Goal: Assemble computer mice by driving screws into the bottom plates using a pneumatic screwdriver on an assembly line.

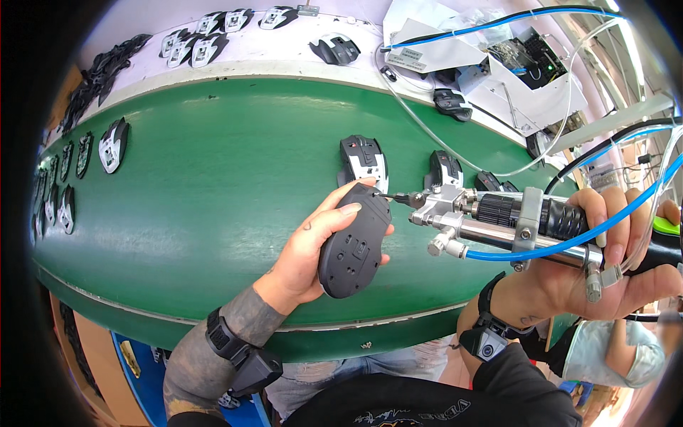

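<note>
The left grip [304, 250] is clasped, the right grip [569, 285] curled.

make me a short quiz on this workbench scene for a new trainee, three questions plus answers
1. Fill in: The black mouse shell is gripped by the person's ____ hand.
2. True or false: The tip of the screwdriver is at the shell's upper end in the picture.
3. Choose: The work surface is a) red, b) green, c) yellow.

Key: 1. left; 2. true; 3. b
</note>
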Demonstrator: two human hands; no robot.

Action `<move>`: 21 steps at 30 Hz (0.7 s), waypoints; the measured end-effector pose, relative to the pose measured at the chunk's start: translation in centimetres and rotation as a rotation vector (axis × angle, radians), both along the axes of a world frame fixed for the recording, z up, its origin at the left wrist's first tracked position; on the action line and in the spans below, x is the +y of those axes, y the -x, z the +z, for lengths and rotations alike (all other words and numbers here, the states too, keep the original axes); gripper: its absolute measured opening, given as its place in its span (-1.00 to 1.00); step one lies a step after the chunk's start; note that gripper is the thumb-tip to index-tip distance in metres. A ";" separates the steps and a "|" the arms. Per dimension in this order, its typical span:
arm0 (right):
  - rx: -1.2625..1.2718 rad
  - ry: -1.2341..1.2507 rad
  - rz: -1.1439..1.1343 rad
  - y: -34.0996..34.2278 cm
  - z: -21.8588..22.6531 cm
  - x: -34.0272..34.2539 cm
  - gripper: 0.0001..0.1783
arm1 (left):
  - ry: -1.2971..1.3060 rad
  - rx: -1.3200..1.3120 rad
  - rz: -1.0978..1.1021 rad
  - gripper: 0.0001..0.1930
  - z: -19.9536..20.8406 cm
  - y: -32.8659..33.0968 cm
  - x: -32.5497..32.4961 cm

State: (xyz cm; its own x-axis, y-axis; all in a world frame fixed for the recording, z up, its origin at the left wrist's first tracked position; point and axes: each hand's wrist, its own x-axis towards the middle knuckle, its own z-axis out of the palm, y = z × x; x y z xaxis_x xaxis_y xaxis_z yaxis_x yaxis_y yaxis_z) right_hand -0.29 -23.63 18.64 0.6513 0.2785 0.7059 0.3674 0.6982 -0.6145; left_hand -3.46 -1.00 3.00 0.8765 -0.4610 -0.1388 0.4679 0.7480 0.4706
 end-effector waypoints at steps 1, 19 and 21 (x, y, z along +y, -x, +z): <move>-0.008 0.028 0.008 -0.1 0.1 -0.2 -0.39 | 0.010 0.002 -0.013 -0.42 0.2 0.0 -0.1; 0.112 -0.735 0.094 2.8 -1.5 2.1 -0.25 | -0.026 0.011 0.479 -0.45 -0.6 -2.2 2.6; 0.217 -1.214 0.390 2.8 -2.5 2.8 -0.22 | 0.006 -0.003 0.476 -0.44 -0.6 -2.1 2.4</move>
State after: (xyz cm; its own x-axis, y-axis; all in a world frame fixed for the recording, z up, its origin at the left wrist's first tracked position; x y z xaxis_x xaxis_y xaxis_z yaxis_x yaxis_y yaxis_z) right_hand -3.07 -20.82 16.10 0.8048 -0.2658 0.5307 -0.0127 0.8862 0.4631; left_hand -1.35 1.44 2.40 0.9909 -0.0092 -0.1345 0.0715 0.8814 0.4668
